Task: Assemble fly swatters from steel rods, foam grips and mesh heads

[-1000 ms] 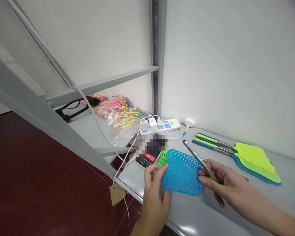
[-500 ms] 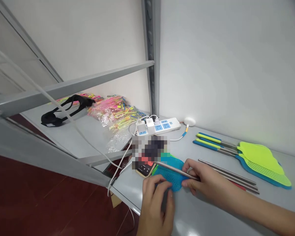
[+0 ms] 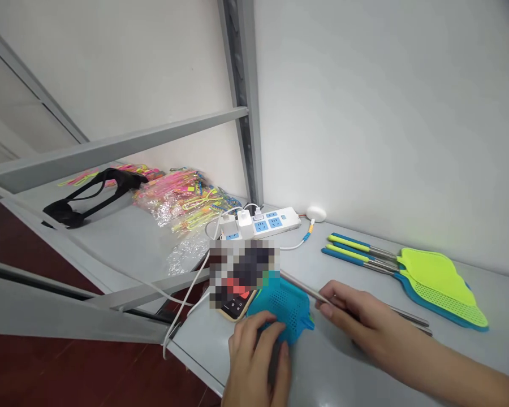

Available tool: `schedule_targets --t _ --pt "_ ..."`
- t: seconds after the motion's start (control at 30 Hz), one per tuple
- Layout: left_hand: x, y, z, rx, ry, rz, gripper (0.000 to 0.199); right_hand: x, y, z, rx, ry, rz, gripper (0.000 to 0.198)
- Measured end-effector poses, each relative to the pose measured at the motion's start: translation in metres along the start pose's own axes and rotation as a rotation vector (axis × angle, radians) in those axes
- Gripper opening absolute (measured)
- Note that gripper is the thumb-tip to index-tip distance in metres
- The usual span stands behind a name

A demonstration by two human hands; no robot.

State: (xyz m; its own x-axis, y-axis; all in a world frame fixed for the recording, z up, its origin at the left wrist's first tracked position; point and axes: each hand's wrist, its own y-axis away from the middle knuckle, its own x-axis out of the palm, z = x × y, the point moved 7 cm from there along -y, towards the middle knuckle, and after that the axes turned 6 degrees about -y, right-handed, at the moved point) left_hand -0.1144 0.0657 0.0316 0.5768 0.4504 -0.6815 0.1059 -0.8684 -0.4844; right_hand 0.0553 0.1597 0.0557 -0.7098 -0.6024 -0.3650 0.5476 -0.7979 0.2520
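Observation:
A blue mesh fly swatter head [image 3: 282, 302] lies at the corner of the grey shelf, with a bit of green showing at its edge. My left hand [image 3: 257, 353] is bent over its near edge, fingers on top and thumb at the side, gripping it. A dark patch between thumb and fingers is unclear. My right hand [image 3: 352, 314] pinches a thin metal rod [image 3: 299, 284], whose far end slants over the blue head. The head's small neck [image 3: 307, 325] shows just left of that hand. More metal rods [image 3: 411, 321] lie behind my right wrist.
Assembled green and blue fly swatters [image 3: 441, 277] lie to the right by the wall. A partly blurred phone [image 3: 233, 308] touches the blue head's left side. Behind stands a power strip [image 3: 275, 223] with cables. Bagged colourful items [image 3: 182, 195] and a black strap-like object [image 3: 93, 195] lie left, beyond the metal frame.
My right hand and its rod have drawn back from the blue head, exposing its neck. The whole view has shifted a little. My left hand stays on the head.

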Motion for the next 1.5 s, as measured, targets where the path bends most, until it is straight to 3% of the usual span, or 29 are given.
schedule_targets --t 0.13,0.27,0.4,0.53,0.63,0.77,0.9,1.0,1.13,1.23,1.33,1.5 --pt "-0.004 -0.004 -0.01 0.041 -0.016 0.0 0.024 -0.052 0.022 -0.019 -0.011 0.066 -0.133 0.022" --pt "0.008 -0.023 -0.042 0.151 0.021 0.088 0.028 -0.099 0.044 -0.042 0.036 0.233 -0.267 0.023" --pt "0.034 -0.058 -0.086 0.195 -0.069 0.206 0.044 -0.107 0.062 -0.035 0.042 0.308 -0.195 0.028" --pt "0.06 -0.092 -0.118 0.251 -0.2 0.368 0.022 -0.105 0.078 -0.021 0.021 0.34 -0.117 0.029" --pt "0.071 -0.109 -0.126 0.305 -0.216 0.481 0.023 -0.121 0.084 -0.027 0.032 0.377 -0.138 0.028" --pt "0.082 -0.119 -0.133 0.288 -0.138 0.545 0.026 -0.164 0.087 -0.036 0.049 0.14 -0.281 0.025" --pt "0.105 -0.111 -0.17 0.421 -0.104 0.555 0.03 -0.197 0.09 -0.02 -0.024 -0.113 -0.398 0.027" --pt "0.127 -0.108 -0.205 0.506 -0.027 0.518 0.032 -0.198 0.088 0.005 -0.188 -0.083 -0.366 0.024" --pt "0.145 -0.107 -0.231 0.614 -0.069 0.439 0.032 -0.173 0.081 0.012 -0.272 0.127 -0.225 0.03" --pt "0.145 -0.101 -0.225 0.719 -0.164 0.536 0.041 -0.166 0.071 -0.001 -0.268 0.218 -0.279 0.033" --pt "0.128 -0.105 -0.193 0.715 -0.219 0.577 0.046 -0.157 0.055 -0.022 -0.227 0.337 -0.286 0.035" --pt "0.09 -0.142 -0.114 0.54 -0.368 0.346 0.04 -0.12 0.033 -0.056 -0.207 0.605 -0.247 0.043"
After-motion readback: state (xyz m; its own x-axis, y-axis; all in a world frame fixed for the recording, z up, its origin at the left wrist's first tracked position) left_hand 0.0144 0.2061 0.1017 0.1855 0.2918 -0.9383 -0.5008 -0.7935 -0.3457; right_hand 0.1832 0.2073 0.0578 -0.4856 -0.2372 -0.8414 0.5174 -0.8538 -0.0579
